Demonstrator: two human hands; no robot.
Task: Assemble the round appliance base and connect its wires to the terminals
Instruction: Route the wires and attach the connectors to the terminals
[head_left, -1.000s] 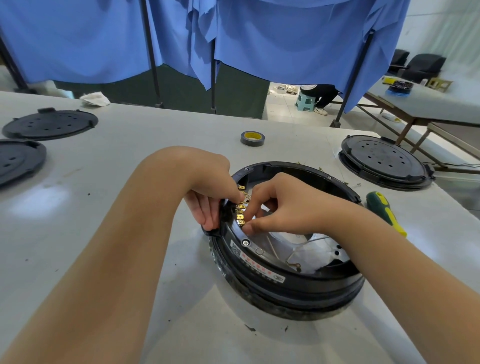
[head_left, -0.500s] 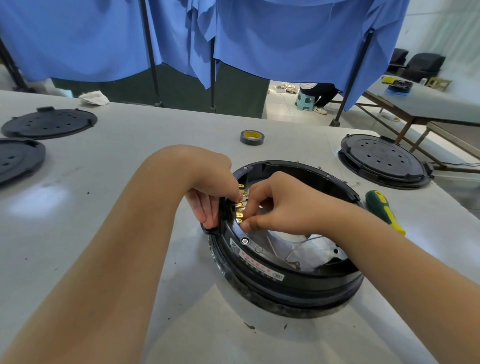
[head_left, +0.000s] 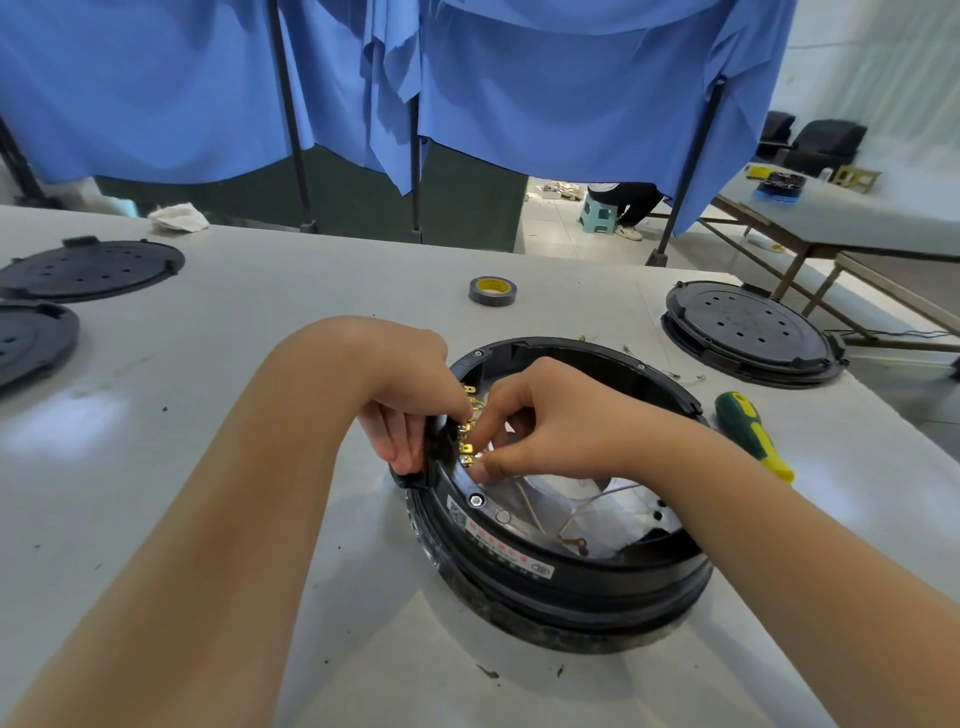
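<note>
Blue curtains hang behind the grey table (head_left: 260, 364) I'm working over. The round base (head_left: 561, 571) sits on it in front of me, open side up, rigid and heavy enough, I judge, to stay put. My left hand (head_left: 400, 395) curls over the base's left rim, steadying it. My right hand (head_left: 545, 421) reaches inside, fingertips pinched at the brass terminals (head_left: 467, 441) on that rim. Those tabs look thin and bendable; the loose wire (head_left: 576, 519) is best held near its end. A screwdriver (head_left: 753, 434) lies right of the base.
</note>
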